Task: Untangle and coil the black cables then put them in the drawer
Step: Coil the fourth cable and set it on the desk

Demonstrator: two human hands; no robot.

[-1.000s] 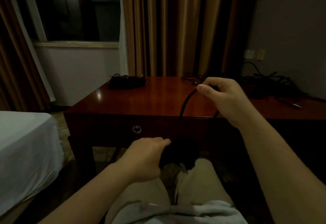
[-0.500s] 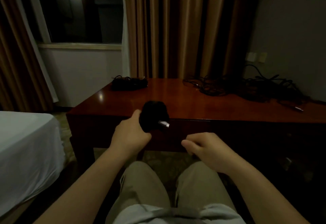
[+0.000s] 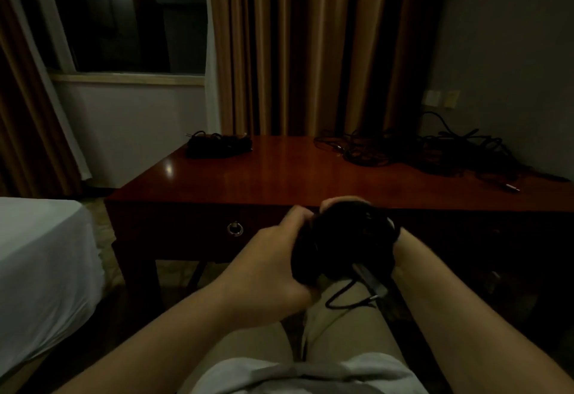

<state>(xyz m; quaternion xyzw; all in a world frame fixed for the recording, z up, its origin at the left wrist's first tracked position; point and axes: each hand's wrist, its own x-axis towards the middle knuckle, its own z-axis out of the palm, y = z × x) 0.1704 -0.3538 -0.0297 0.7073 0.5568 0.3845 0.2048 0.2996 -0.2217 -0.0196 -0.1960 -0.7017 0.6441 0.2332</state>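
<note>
A coiled black cable [image 3: 338,241] is held in front of the desk, above my lap. My left hand [image 3: 279,257] grips its left side. My right hand [image 3: 341,202] is mostly hidden behind the coil, with fingertips showing over its top and the wrist at its right. A loose end with a metal plug [image 3: 372,297] dangles below the coil. The drawer front with a ring pull [image 3: 235,228] is closed, left of my hands. A tangled heap of black cables [image 3: 435,151] lies at the desk's back right. A coiled bundle [image 3: 219,145] sits at the back left.
The dark red wooden desk [image 3: 279,176] stands against curtains and a wall with sockets [image 3: 441,98]. A bed with a white sheet [image 3: 40,257] is at the left. My knees are below the hands.
The coil came down from desk-edge height and rightward. My right hand, free and low half a second ago, has risen to hold the coil's far side. A plug end now hangs below.
</note>
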